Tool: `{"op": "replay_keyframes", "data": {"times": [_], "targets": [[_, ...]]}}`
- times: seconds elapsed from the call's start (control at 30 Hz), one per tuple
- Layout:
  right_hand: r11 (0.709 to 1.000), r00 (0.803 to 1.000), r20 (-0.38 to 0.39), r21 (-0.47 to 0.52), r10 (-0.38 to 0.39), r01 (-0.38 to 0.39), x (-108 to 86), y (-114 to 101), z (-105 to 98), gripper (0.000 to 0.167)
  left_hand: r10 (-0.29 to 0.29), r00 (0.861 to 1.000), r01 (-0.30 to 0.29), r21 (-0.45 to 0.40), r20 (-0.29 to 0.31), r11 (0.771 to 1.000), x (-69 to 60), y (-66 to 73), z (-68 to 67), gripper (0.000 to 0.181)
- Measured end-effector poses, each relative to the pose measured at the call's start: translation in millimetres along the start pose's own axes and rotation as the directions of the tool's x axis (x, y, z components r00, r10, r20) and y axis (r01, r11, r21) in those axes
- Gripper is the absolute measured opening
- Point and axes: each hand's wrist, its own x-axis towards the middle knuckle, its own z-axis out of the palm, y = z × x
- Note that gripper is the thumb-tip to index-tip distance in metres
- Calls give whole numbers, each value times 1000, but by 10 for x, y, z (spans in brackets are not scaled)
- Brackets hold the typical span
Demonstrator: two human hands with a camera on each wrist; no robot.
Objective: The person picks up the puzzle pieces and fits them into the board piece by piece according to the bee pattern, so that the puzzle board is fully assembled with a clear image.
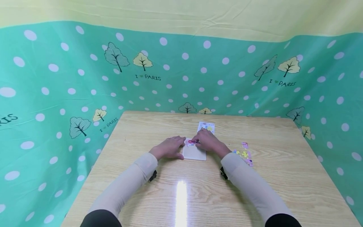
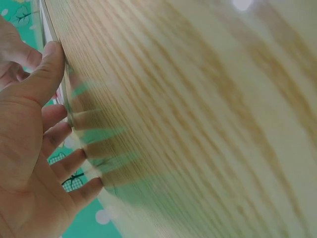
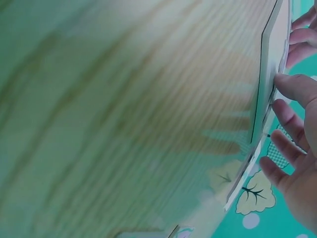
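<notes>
A white puzzle tray [image 1: 194,154] lies on the table with a few pink and purple pieces [image 1: 189,142] along its upper part. My left hand [image 1: 169,147] rests at the tray's left side, fingers spread near the upper corner and thumb by the lower one. In the left wrist view the left hand [image 2: 29,144] has its fingertips down at the tray's edge. Over the tray's upper right, my right hand [image 1: 208,140] touches the pieces with its fingertips. The right hand [image 3: 297,134] shows relaxed fingers in the right wrist view; whether a piece is between them is hidden.
Behind the right hand, a picture card [image 1: 209,126] lies partly covered. Several loose puzzle pieces [image 1: 245,154] are on the table [image 1: 283,164] right of the tray, some behind the right forearm. A green dotted cloth [image 1: 175,72] hangs around the table's back and sides.
</notes>
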Motion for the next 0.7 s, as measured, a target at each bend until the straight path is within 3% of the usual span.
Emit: {"op": "replay_keyframes", "data": {"times": [0.37, 0.7], "targets": [[999, 1000, 27, -36, 0, 1, -9, -20, -10, 27, 2, 1000, -2, -23, 3, 1000, -7, 6, -22, 80], [1000, 998, 62, 18, 18, -19, -67, 2, -140, 34, -1, 1000, 1, -25, 1, 1000, 2, 5, -20, 83]]}}
